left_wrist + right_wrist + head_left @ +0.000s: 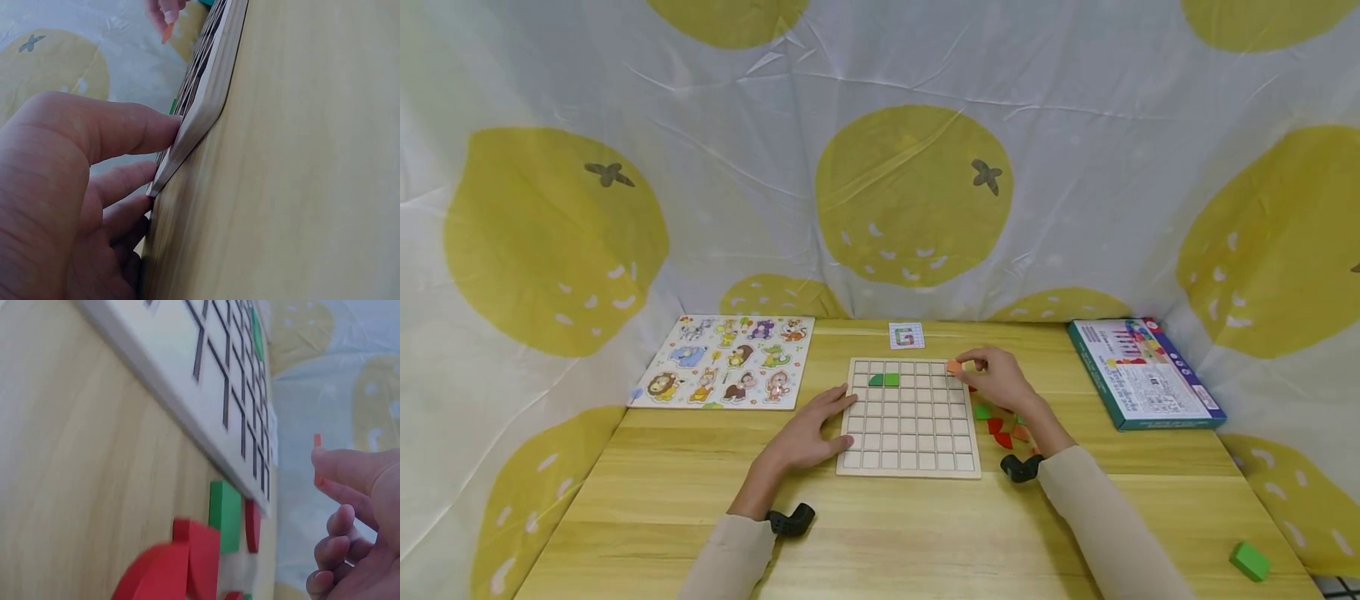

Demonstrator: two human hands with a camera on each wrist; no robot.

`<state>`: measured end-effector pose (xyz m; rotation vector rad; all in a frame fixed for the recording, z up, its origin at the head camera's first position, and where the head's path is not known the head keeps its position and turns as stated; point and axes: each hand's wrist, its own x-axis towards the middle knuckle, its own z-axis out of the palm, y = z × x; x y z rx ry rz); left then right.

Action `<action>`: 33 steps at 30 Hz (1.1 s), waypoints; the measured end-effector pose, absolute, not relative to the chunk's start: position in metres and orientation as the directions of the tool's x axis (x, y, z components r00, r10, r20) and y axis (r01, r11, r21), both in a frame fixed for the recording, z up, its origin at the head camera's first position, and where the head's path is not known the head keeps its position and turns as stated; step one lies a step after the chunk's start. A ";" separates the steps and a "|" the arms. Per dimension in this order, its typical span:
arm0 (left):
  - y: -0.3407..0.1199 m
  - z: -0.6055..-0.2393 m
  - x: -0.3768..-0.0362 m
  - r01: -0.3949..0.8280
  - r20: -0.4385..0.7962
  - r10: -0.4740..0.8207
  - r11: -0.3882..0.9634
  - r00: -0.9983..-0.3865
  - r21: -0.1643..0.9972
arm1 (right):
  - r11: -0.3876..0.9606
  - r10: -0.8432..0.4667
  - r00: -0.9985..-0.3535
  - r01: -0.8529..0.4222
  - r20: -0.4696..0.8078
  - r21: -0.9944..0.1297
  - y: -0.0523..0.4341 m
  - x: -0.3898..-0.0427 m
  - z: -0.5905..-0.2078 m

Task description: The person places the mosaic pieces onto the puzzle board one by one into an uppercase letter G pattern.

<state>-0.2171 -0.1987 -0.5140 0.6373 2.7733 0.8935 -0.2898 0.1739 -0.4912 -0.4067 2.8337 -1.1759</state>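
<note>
Lemon-print cloth (895, 125) backs a pale wooden table (925, 533) in the head view; at frame centre lies a wooden grid board (910, 417) with two green pieces (883, 380) in its upper left cells. Left hand (808, 433) rests flat, fingers straight against the board's left edge. Right hand (1000, 377) pinches an orange piece (953, 367) over the board's upper right corner. Loose red and green pieces (998, 421) lie just right of the board; animal puzzle (726, 360) at left, blue box (1142, 371) at right, small pattern card (906, 335) above the board, green block (1250, 560) at lower right. Left wrist view: fingers (137, 128) touch the board's rim (206, 94). Right wrist view: fingertips (340, 465) pinch the orange piece (317, 441) at right of frame; red pieces (181, 559) and a green piece (225, 515) lie beside the board (162, 369).
</note>
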 end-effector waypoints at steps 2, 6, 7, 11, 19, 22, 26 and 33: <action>-0.199 -0.515 -0.217 0.352 -0.017 0.445 0.731 -0.896 0.585 | 0.672 -0.262 -0.964 -0.222 0.054 -0.706 0.168 -0.290 -0.491; -0.198 -0.516 -0.217 0.361 -0.014 0.452 0.730 -0.892 0.580 | 0.660 -0.278 -0.960 -0.217 0.035 -0.719 0.156 -0.291 -0.490; -0.198 -0.516 -0.217 0.360 -0.014 0.451 0.730 -0.892 0.581 | 0.654 -0.287 -0.957 -0.221 0.033 -0.723 0.153 -0.291 -0.490; -0.198 -0.515 -0.217 0.349 -0.011 0.439 0.729 -0.898 0.589 | 0.645 -0.308 -0.951 -0.236 0.035 -0.727 0.141 -0.293 -0.491; -0.199 -0.514 -0.217 0.352 -0.010 0.441 0.729 -0.897 0.588 | 0.627 -0.316 -0.949 -0.215 0.008 -0.749 0.120 -0.294 -0.499; -0.200 -0.514 -0.216 0.352 -0.013 0.445 0.728 -0.896 0.588 | 0.626 -0.314 -0.949 -0.193 -0.018 -0.755 0.113 -0.293 -0.503; -0.200 -0.515 -0.215 0.352 -0.019 0.448 0.727 -0.894 0.589 | 0.637 -0.313 -0.949 -0.182 -0.036 -0.749 0.108 -0.294 -0.507; -0.200 -0.515 -0.216 0.360 0.001 0.445 0.723 -0.895 0.590 | 0.659 -0.345 -0.939 -0.240 -0.003 -0.713 0.102 -0.295 -0.506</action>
